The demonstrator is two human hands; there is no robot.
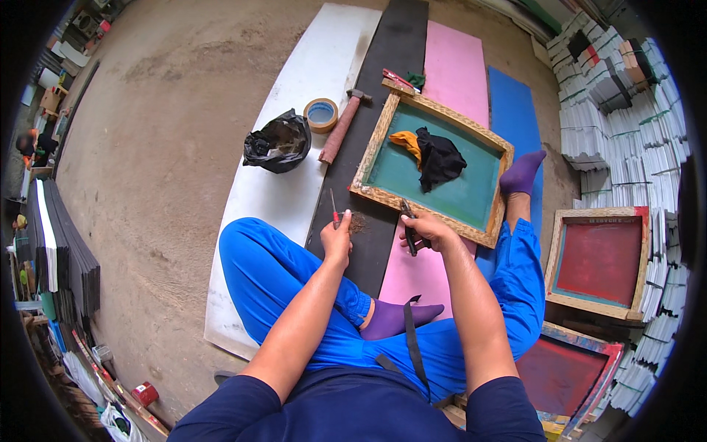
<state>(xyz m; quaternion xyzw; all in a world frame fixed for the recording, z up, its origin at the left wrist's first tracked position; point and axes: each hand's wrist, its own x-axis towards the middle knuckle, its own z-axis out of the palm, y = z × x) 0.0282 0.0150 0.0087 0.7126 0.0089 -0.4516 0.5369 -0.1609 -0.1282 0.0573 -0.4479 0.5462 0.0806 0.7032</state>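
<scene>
My left hand is closed round the red handle of a thin screwdriver, its shaft pointing up and away. A small pile of brownish bits, too fine to make out, lies right beside that hand. In my right hand I grip dark-handled pliers at the near edge of a wooden frame. Green mesh fills this frame, which lies tilted across the boards. On the mesh rest a crumpled black cloth and an orange cloth.
Left of the frame are a hammer, a tape roll and a black plastic bag. White, black, pink and blue boards lie under me. Red-mesh frames and paper stacks stand right. Someone is far left.
</scene>
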